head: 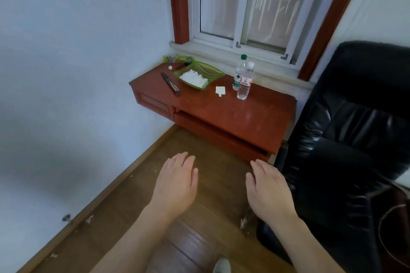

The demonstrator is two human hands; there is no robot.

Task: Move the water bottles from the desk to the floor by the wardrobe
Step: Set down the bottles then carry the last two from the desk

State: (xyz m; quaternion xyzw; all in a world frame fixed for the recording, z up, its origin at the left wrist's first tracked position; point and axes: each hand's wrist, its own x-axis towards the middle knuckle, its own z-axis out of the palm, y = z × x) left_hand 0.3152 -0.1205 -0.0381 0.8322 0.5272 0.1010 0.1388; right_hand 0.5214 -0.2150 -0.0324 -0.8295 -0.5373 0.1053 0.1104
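Two clear water bottles stand upright and close together on the red-brown desk [233, 115], under the window. The nearer bottle [244, 83] has a white cap and a red-and-white label. Behind it, the other bottle [239, 73] has a green cap and a green label. My left hand [177, 182] and my right hand [268, 190] hover palm down over the wooden floor, well short of the desk, fingers straight and holding nothing. The wardrobe is out of view.
A green dish [208, 68] with white bits, a dark stick-like object [169, 83], a white paper scrap [220, 90] and small items lie on the desk's left half. A black office chair [346, 139] stands right of the desk. A white wall runs along the left.
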